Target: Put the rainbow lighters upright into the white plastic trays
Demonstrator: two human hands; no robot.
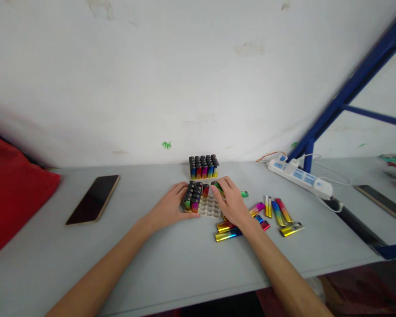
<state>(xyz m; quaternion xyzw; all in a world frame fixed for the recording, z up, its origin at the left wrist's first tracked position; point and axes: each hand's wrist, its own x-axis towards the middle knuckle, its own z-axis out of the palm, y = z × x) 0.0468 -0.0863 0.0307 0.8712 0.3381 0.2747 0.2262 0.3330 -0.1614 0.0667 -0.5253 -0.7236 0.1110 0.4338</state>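
A pale tray point(210, 207) with rows of round-edged slots lies on the grey table. Several upright lighters point(194, 193) with black tops fill its left side, and a red lighter point(205, 190) stands beside them. My left hand point(173, 206) is wrapped round the tray's left edge, thumb along the front. Over the tray's right side, my right hand point(229, 198) pinches a green lighter point(217, 186) with a dark end. Loose shiny lighters point(229, 235) in several colours lie under and near my right forearm.
Behind the tray, a full block of lighters point(203, 167) stands near the wall. More loose lighters point(279, 213) lie at the right, before a white power strip point(300, 177) and a blue metal frame point(336, 103). A dark phone point(94, 199) and red cloth point(13, 189) are at the left.
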